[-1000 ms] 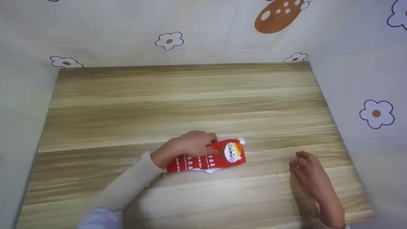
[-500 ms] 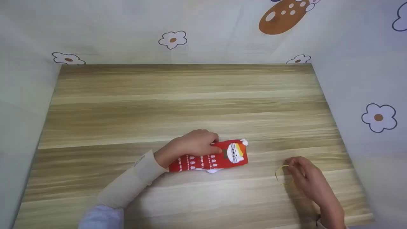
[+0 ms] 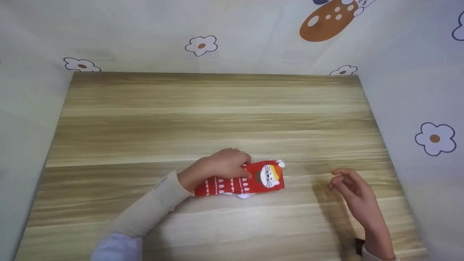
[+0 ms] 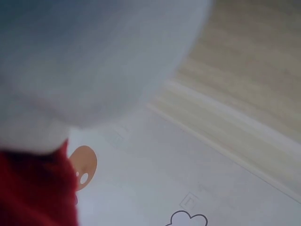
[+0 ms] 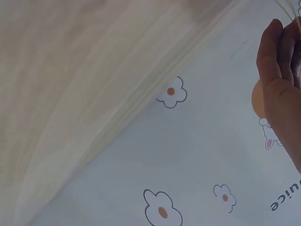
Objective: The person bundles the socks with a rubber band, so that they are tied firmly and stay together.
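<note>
A red sock [image 3: 255, 186] with white patterns and a cat face lies flat on the wooden table, with white fabric showing under its near edge. My left hand [image 3: 224, 165] grips the sock's middle from above, thumb on top. In the left wrist view, red sock fabric [image 4: 35, 193] fills the lower left corner, blurred. To the right, apart from the sock, my right hand [image 3: 355, 197] is raised over the table, thumb and fingertips together. The right wrist view shows a thin yellowish rubber band [image 5: 283, 9] at those fingertips; it cannot be made out in the head view.
The wood-grain table [image 3: 203, 119] meets a pale, flower-printed wall covering [image 3: 145, 32] at the back and on both sides. A dark object [image 3: 359, 246] sits at the right wrist.
The right hand dipped, then rose, and its yellow band no longer shows in the head view. My left hand keeps its hold on the sock. The head view has shifted slightly.
</note>
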The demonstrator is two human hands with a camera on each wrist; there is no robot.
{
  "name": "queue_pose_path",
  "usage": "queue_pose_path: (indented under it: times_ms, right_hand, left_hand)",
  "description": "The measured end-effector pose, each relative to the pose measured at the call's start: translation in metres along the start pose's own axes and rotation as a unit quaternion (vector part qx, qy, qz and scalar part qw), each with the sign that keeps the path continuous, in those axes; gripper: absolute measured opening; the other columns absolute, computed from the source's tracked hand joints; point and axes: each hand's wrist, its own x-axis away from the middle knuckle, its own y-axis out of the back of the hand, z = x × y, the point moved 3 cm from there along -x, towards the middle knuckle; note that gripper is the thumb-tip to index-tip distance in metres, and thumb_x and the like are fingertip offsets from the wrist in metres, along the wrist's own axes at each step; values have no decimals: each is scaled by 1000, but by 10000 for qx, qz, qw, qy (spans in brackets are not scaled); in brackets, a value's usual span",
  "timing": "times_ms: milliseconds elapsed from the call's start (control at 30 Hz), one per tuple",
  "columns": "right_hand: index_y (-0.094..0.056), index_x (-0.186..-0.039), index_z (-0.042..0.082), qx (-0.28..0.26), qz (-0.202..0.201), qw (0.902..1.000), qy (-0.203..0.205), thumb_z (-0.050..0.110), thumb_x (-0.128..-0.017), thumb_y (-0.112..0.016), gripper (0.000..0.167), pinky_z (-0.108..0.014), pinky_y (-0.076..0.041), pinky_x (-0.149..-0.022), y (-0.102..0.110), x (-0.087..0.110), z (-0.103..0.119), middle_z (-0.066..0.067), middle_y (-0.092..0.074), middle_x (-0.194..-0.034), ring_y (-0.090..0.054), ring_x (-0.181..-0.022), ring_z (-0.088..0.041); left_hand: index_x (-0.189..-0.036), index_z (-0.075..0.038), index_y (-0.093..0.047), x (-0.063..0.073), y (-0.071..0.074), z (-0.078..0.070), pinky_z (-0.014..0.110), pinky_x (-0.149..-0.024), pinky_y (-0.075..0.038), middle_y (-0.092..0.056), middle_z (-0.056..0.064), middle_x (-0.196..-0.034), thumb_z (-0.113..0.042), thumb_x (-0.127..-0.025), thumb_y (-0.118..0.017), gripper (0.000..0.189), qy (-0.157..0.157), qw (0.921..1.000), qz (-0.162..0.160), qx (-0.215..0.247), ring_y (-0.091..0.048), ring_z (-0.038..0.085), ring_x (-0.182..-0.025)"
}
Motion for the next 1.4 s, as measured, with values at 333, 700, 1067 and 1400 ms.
queue_pose_path:
  times_ms: [333,700,1067,1400]
  right_hand:
    - [-59,-124,-1,-2517,-52,9675,-225,-2,-108,-42,24,-30,-62,-80,10,-4,2,-7,-74,-101,-73,-84,-18]
    - [-53,-127,-7,-3323,-534,9411,-309,-16,-102,-44,28,-28,-60,-72,10,-4,-1,-13,-76,-103,-74,-83,-22]
    - [-60,-101,0,-3507,-529,9349,-126,-9,-106,-41,22,-31,-25,-51,8,-4,3,-11,-72,-82,-62,-62,-17]
    - [-69,-117,-12,-3396,263,9397,317,4,-112,-28,44,-24,-56,-63,4,-4,5,-14,-79,-102,-77,-86,-20]
  left_hand:
    - [-126,-13,-70,0,0,0,34,-77,-59,-71,0,-102,-42,-93,-74,44,0,10000,27,-6,-66,13,-86]
    - [-120,-12,-72,-3,-2,0,35,-79,-57,-71,0,-97,-40,-94,-73,38,-123,9998,-6,-178,-66,13,-86]
    - [-126,-16,-67,-3,-1,0,35,-80,-59,-70,-1,-107,-41,-92,-74,43,42,10000,71,33,-66,12,-92]
    - [-117,-19,-61,-7,2,-3,31,-74,-61,-69,-2,-108,-35,-90,-78,36,-48,9974,205,695,-69,12,-88]
